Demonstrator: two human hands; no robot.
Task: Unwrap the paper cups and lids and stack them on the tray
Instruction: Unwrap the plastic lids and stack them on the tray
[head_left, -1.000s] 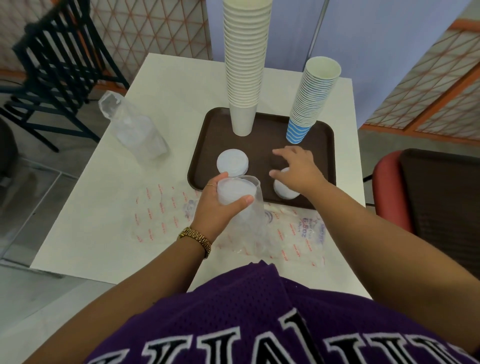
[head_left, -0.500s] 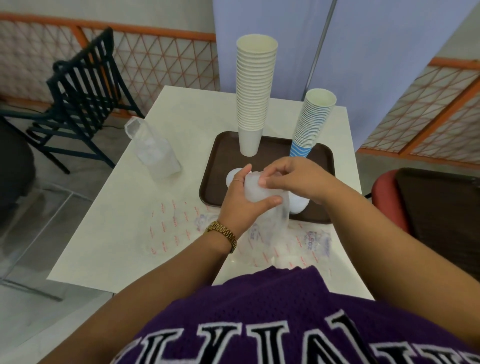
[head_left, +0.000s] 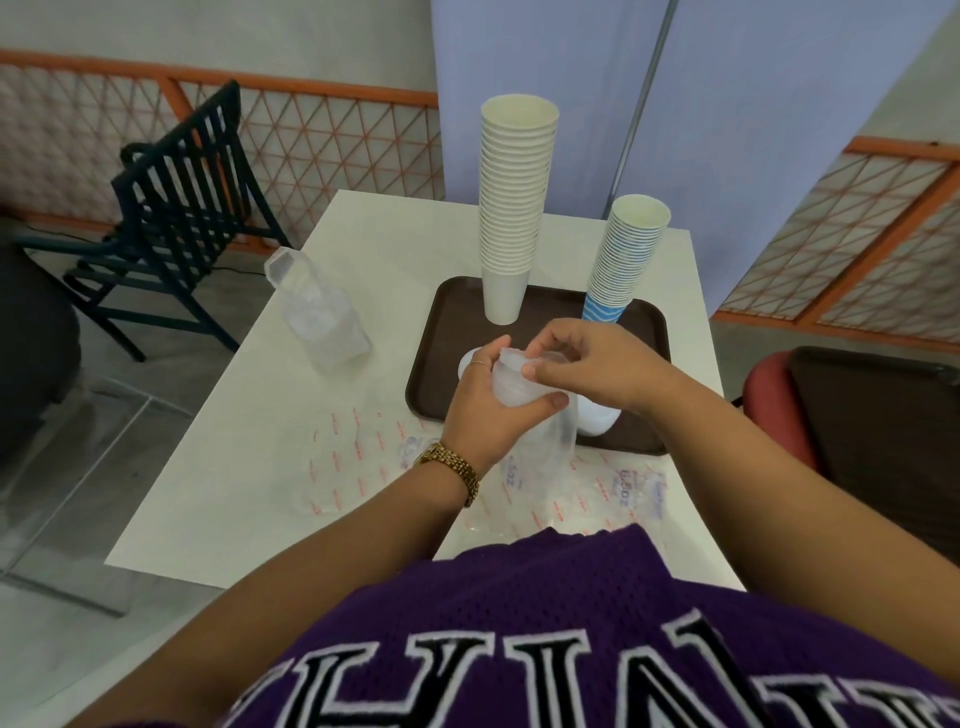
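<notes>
Clutching the sleeve of lids (head_left: 511, 387), left hand (head_left: 480, 410) (right hand (head_left: 587, 364) pinching its top) above the tray (head_left: 644, 332).

My left hand (head_left: 485, 410) hides most of the lid stack (head_left: 470, 364) on the tray (head_left: 644, 332). I can't count the lids inside the plastic sleeve (head_left: 545, 436). Print on the wrappers (head_left: 631, 480) is too small to read.

A purple mesh jersey (head_left: 519, 613) is worn, its fabric dotted with small perforations. Large black block letters (head_left: 613, 675) outlined in white are stitched across the chest. Both forearms are left bare. A gold link watch (head_left: 451, 466) is worn on the left wrist, and a thin ring (head_left: 479, 362) is seen on a finger of the left hand (head_left: 488, 410).
</notes>
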